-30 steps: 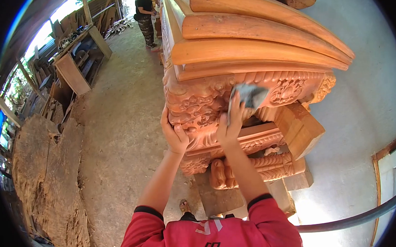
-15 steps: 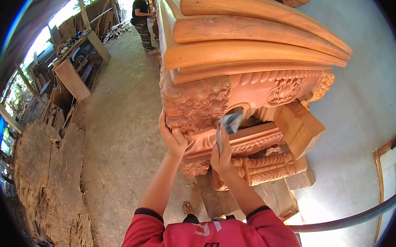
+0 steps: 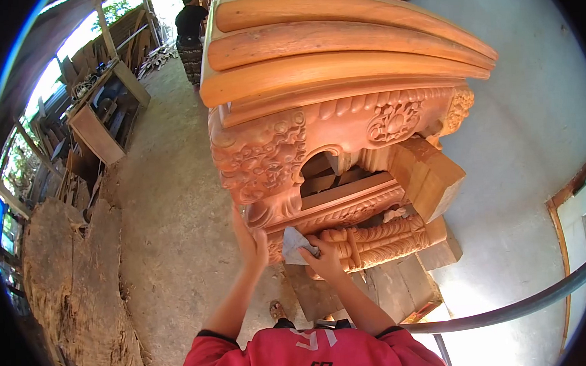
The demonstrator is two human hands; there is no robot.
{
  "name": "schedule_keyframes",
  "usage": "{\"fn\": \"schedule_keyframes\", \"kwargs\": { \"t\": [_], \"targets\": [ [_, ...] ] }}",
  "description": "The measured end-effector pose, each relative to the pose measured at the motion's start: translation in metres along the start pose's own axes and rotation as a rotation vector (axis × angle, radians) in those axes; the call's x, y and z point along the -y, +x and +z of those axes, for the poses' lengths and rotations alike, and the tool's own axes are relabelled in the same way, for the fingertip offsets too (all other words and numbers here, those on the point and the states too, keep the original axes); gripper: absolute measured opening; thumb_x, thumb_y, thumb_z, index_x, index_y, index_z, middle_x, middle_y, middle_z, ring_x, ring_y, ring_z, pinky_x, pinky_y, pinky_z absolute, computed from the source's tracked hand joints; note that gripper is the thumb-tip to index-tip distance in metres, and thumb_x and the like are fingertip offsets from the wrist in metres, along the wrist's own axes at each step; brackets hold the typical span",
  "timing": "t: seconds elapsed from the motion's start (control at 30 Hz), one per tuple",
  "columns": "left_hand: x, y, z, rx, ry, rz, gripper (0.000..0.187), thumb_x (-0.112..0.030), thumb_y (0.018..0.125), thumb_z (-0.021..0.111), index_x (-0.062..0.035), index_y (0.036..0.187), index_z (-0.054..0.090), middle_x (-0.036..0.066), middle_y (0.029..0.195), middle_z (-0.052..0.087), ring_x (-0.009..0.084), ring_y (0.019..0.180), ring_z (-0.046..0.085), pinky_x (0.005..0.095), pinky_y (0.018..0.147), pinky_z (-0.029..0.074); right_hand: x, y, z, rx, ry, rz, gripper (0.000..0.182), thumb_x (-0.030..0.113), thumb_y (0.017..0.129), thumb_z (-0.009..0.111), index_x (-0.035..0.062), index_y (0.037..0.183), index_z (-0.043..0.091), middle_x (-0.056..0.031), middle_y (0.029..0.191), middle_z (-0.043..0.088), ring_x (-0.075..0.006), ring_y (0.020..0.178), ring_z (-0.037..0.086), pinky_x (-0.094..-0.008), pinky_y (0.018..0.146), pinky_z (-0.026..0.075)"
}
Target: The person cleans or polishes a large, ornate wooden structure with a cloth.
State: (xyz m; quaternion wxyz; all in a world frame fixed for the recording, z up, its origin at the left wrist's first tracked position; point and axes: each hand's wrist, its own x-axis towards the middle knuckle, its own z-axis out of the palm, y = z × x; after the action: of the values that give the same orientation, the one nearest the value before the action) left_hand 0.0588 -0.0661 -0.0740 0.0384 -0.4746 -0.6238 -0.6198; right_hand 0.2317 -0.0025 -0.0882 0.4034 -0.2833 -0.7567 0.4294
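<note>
A large carved wooden piece of furniture (image 3: 343,124) in reddish-brown wood stands before me, with scrollwork on its front and an arched opening. My left hand (image 3: 251,245) lies along its lower left corner, fingers stretched upward against the wood. Lower and to the right, my right hand (image 3: 323,257) grips a folded grey sheet of sandpaper (image 3: 296,244) beside the lower carved base. A rope-like carved post (image 3: 382,241) lies just right of that hand.
A squared wooden block (image 3: 428,176) juts from the opening. Curved wooden slats (image 3: 338,41) top the piece. Planks (image 3: 394,287) lie under it. At left are a rough wood slab (image 3: 76,287) and a cluttered workbench (image 3: 101,130). Another person (image 3: 191,36) stands at the back.
My right hand has moved down and left from the arched opening with the sandpaper. My left hand has slid lower along the corner. The view has shifted, and the other person has turned.
</note>
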Motion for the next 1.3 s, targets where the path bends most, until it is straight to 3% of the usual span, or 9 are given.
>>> {"fn": "schedule_keyframes", "kwargs": {
  "t": [0.13,0.3,0.4,0.47,0.63,0.77,0.97,1.1,1.3],
  "targets": [
    [-0.010,-0.058,0.002,0.116,-0.091,-0.095,0.068,-0.027,0.086,0.051,0.0025,0.137,0.017,0.021,0.138,0.026,0.0310,0.127,0.028,0.0410,0.103,0.022,-0.003,-0.014,-0.012,0.133,0.184,0.228,0.020,0.010,0.074,0.068,-0.0003,0.090,0.062,-0.0036,0.073,0.058,-0.0070,0.069,0.052,-0.0231,0.057,0.043],
    [-0.013,-0.074,0.002,0.777,-0.454,-0.658,0.040,-0.024,0.086,0.058,-0.0014,0.118,0.049,0.003,0.107,0.057,0.0114,0.097,0.051,0.0276,0.084,0.041,-0.003,-0.016,-0.026,0.320,0.353,0.513,0.022,0.007,0.072,0.071,0.0023,0.091,0.063,-0.0017,0.079,0.058,-0.0058,0.074,0.052,-0.0195,0.060,0.044],
    [-0.016,-0.067,-0.004,0.574,-0.433,-0.648,0.028,-0.016,0.087,0.054,0.0009,0.110,0.054,0.005,0.097,0.061,0.0109,0.088,0.054,0.0272,0.080,0.042,-0.010,-0.013,-0.032,0.248,0.348,0.490,0.021,0.015,0.078,0.066,0.0001,0.093,0.063,-0.0067,0.082,0.061,-0.0121,0.082,0.055,-0.0277,0.074,0.046],
    [-0.012,-0.063,-0.016,0.305,-0.278,-0.680,0.027,-0.018,0.089,0.050,0.0021,0.108,0.056,0.005,0.097,0.061,0.0115,0.088,0.054,0.0283,0.077,0.042,-0.014,-0.005,-0.037,-0.078,0.082,0.001,0.031,0.023,0.084,0.057,-0.0001,0.105,0.059,-0.0151,0.093,0.062,-0.0242,0.086,0.059,-0.0332,0.077,0.045],
    [0.041,-0.028,-0.039,-0.222,0.262,-0.377,0.031,-0.020,0.093,0.042,0.0043,0.108,0.053,0.012,0.080,0.059,0.0202,0.073,0.055,0.0308,0.069,0.044,-0.109,-0.037,-0.021,-0.036,-0.364,0.225,0.049,0.037,0.086,0.049,0.0063,0.125,0.044,-0.0214,0.124,0.044,-0.0361,0.116,0.040,-0.0424,0.098,0.031],
    [0.029,0.015,-0.007,-0.010,0.042,-0.421,0.034,-0.019,0.093,0.040,0.0043,0.116,0.048,0.022,0.102,0.056,0.0313,0.094,0.055,0.0345,0.082,0.041,-0.110,-0.056,-0.004,0.276,-0.889,0.305,0.058,0.044,0.084,0.048,0.0161,0.133,0.035,-0.0169,0.142,0.021,-0.0354,0.132,0.017,-0.0524,0.103,0.020],
    [0.039,-0.006,0.004,-0.032,-0.032,-0.366,0.038,-0.019,0.093,0.036,0.0027,0.123,0.043,0.024,0.122,0.047,0.0357,0.113,0.046,0.0359,0.095,0.035,-0.113,-0.057,-0.004,0.257,-0.803,0.323,0.057,0.045,0.083,0.049,0.0194,0.133,0.035,-0.0154,0.144,0.016,-0.0341,0.133,0.014,-0.0583,0.100,0.020],
    [0.042,0.018,0.000,-0.068,0.017,-0.211,0.037,-0.022,0.093,0.038,0.0026,0.118,0.047,0.024,0.111,0.054,0.0372,0.104,0.052,0.0368,0.087,0.040,-0.112,-0.057,-0.002,0.263,-0.864,0.315,0.055,0.045,0.084,0.048,0.0197,0.132,0.037,-0.0155,0.144,0.016,-0.0347,0.132,0.015,-0.0595,0.098,0.022],
    [0.031,0.059,-0.025,0.179,0.023,-0.583,0.033,-0.026,0.091,0.044,0.0030,0.104,0.054,0.024,0.081,0.060,0.0344,0.080,0.061,0.0405,0.065,0.043,-0.114,-0.058,-0.001,0.254,-0.894,0.311,0.055,0.045,0.083,0.048,0.0198,0.131,0.038,-0.0159,0.143,0.018,-0.0364,0.130,0.019,-0.0593,0.096,0.025]
  ]
}}
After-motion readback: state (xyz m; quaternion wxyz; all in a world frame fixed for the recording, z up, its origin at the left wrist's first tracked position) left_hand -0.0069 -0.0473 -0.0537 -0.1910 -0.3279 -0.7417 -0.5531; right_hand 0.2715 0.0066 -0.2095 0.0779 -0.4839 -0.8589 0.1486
